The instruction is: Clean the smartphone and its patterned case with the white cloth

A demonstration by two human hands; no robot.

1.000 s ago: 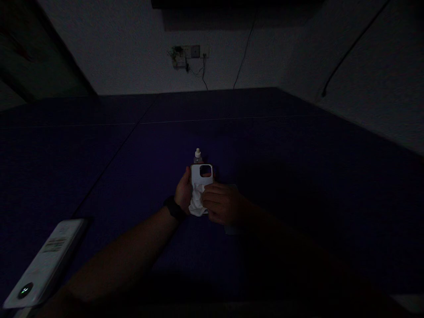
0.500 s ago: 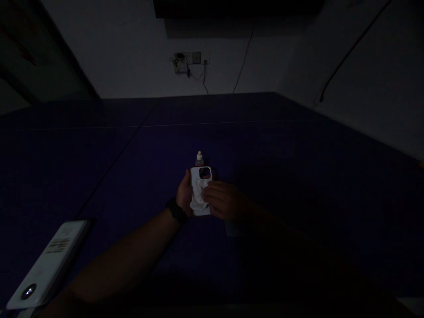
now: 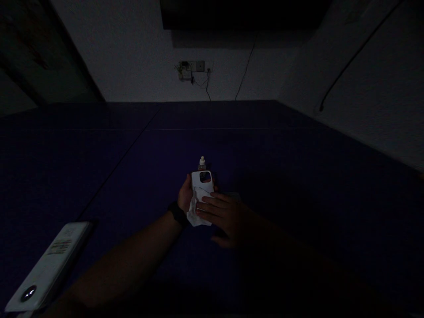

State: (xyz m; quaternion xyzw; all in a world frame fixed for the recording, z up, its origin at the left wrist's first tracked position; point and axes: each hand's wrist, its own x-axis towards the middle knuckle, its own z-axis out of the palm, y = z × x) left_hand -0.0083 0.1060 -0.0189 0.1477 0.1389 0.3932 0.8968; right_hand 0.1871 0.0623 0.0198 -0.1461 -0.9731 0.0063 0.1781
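The left hand [image 3: 184, 198] grips a white plastic phone case [image 3: 202, 182]; the right hand [image 3: 227, 218], fingers flat, presses a crumpled white cloth [image 3: 198, 215] evenly; a small clear bottle [image 3: 202, 164] stands at twelve o'clock.

Work surface: dark blue tabletop [image 3: 99, 176], several panels joined along thin seam lines, running to the far wall.
Bottle: small clear plastic bottle with white cap [image 3: 202, 164], upright, near table centre.
Lower left: white rectangular power bank [image 3: 49, 265], printed label, round lit button, lying flat and angled.
Far wall: white textured plaster wall [image 3: 99, 57], fitted with a white wall socket panel [image 3: 195, 66]; thin black cable [image 3: 208, 88] hanging from panel to table; second thin black cable [image 3: 247, 75] to its right.
Right wall: thick black cable [image 3: 361, 53], running diagonally.
Overhead: black rectangular box [image 3: 245, 13], at top of wall; exact type unclear in low light.
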